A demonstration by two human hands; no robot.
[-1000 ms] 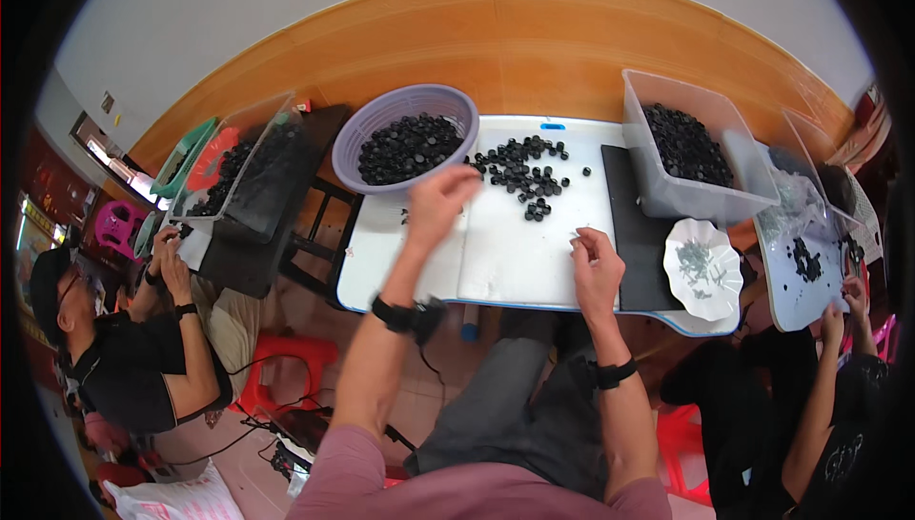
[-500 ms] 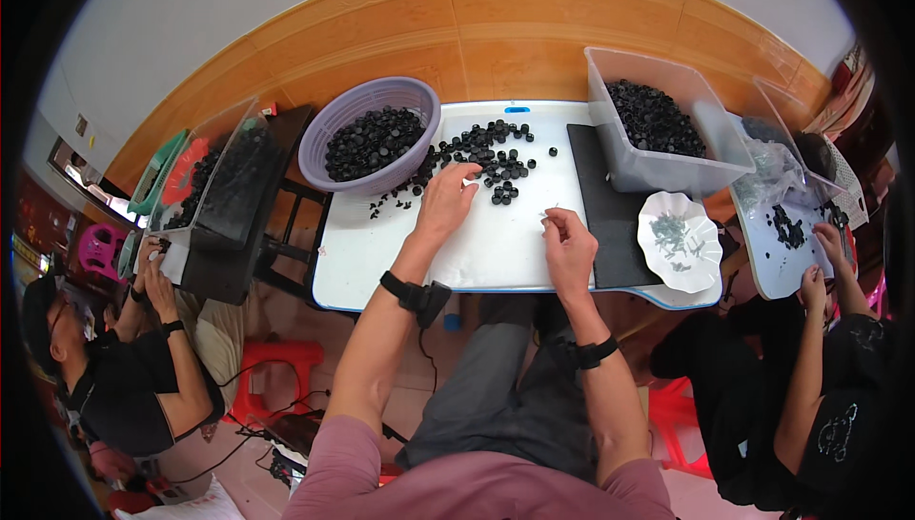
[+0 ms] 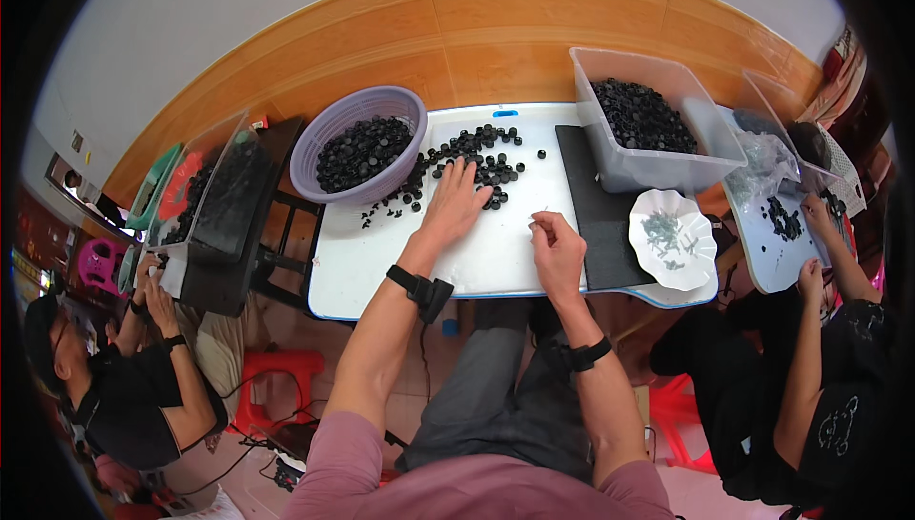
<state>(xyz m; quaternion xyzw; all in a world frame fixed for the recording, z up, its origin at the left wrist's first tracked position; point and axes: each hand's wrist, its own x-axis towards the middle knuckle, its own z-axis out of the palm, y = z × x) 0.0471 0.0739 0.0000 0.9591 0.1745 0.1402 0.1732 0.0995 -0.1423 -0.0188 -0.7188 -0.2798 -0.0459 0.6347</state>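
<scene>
My left hand (image 3: 455,207) reaches over the white table top (image 3: 381,263), fingers stretched out and touching the near side of a loose heap of small round black caps (image 3: 494,173). To its right, my right hand (image 3: 558,253) is closed in a pinch above the table. Something tiny and pale seems to show at its fingertips, too small to name. Beside that hand, a white scalloped plate (image 3: 640,251) holds small translucent slivers (image 3: 669,236). Some tiny black pieces (image 3: 379,211) lie left of my left hand.
A purple basket (image 3: 303,150) of black caps stands at the back left. At the back right, a clear plastic bin (image 3: 658,169) of black parts sits on a dark board (image 3: 593,224). Co-workers sit at both sides, with another bin (image 3: 217,191) at the left.
My left hand has moved slightly right and spread its fingers over the near caps. The right hand stays pinched, slightly lower. The whole view has shifted a little.
</scene>
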